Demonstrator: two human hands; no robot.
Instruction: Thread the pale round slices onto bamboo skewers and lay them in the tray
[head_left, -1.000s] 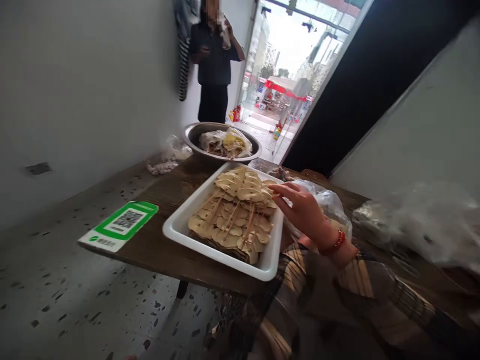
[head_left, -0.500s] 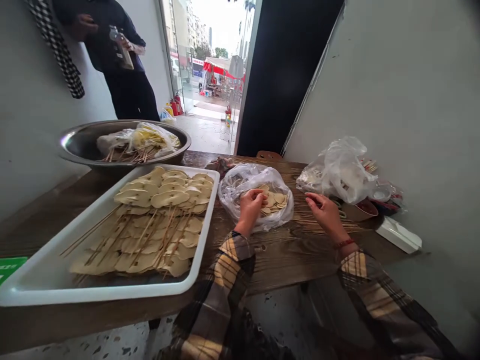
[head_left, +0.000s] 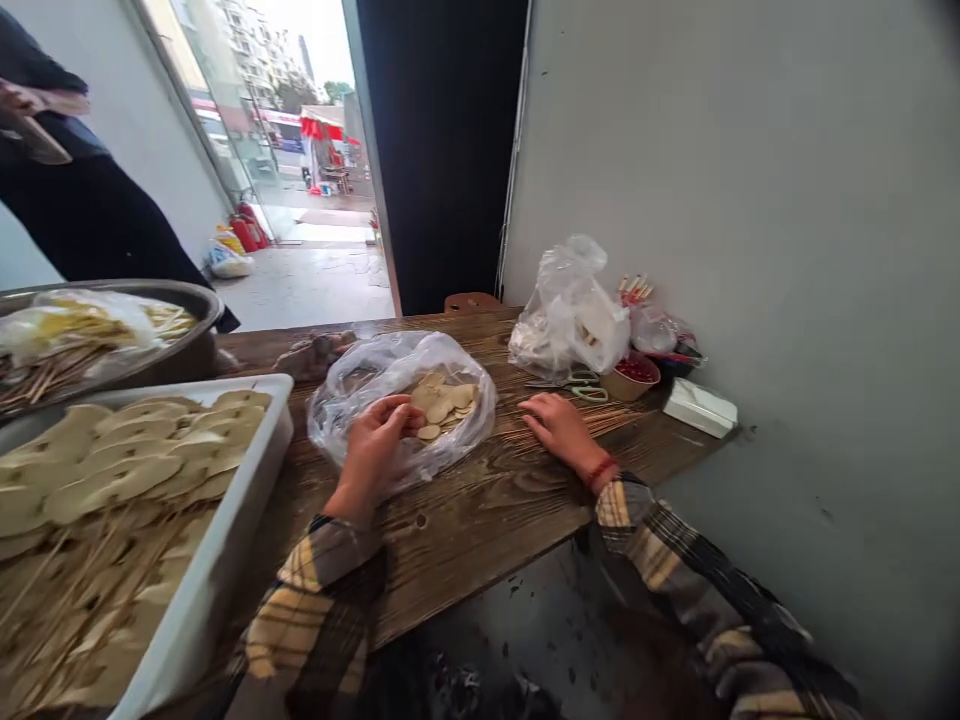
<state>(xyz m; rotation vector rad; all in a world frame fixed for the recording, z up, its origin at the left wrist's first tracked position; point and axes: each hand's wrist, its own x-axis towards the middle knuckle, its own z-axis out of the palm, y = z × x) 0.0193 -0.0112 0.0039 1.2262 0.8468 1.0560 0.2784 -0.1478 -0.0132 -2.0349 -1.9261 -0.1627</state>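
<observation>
A clear plastic bag (head_left: 337, 400) lies opened out on the table with round, pale beige slices (head_left: 448, 402) inside. My left hand (head_left: 375, 440) is over the bag's near left side, thumb and fingers drawn together beside the slices; whatever they may hold is hidden. Thin wooden skewers (head_left: 611, 418) lie loose on the table to the right. My right hand (head_left: 559, 430) rests low over their left ends, fingers stretched out, with no skewer seen in it. At left, a white tray (head_left: 281, 400) holds rows of skewered slices (head_left: 127, 470).
Green-handled scissors (head_left: 589, 387) lie behind the skewers, near a knotted plastic bag (head_left: 574, 320), a tub of red contents (head_left: 634, 375) and a white box (head_left: 701, 407). A metal basin (head_left: 202, 330) stands behind the tray. A person (head_left: 82, 200) stands by the doorway.
My view has swung right, so things sit further left. My right hand has lowered from above the table onto the skewers. My left hand stays at the bag, fingers still together.
</observation>
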